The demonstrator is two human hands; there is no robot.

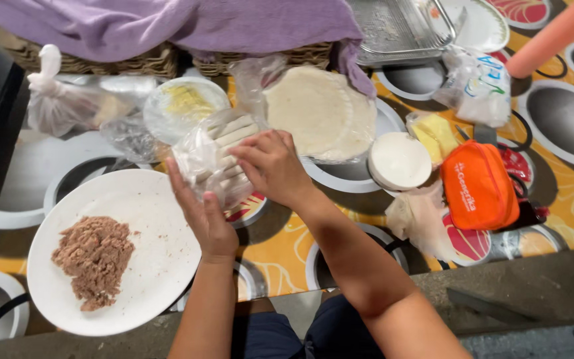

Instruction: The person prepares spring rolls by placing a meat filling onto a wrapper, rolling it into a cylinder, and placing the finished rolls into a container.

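Left hand (pixel 202 216), right hand (pixel 270 166) grip plastic bag (pixel 217 159).

Even, fairly bright overhead light, soft shadows under the arms, mild glare on plastic, slight motion blur

Thin clear crinkly plastic bag (pixel 210 156) of pale sticks, glossy with glare, held between left hand (pixel 202 216) and right hand (pixel 270 165); left of the bag a smooth glossy white plate (pixel 161 266) bears coarse, crumbly matt brown minced meat (pixel 93 258). Right of the bag, matt floury tortillas (pixel 317 110) in clear film, then a bright orange fabric pouch (pixel 478 186), smooth weave. Behind the bag, soft matt purple cloth (pixel 187 23) over rough woven wicker baskets (pixel 141 63), and a dull scuffed metal tray (pixel 396 30); glossy printed vinyl tablecloth (pixel 287 246) underneath.
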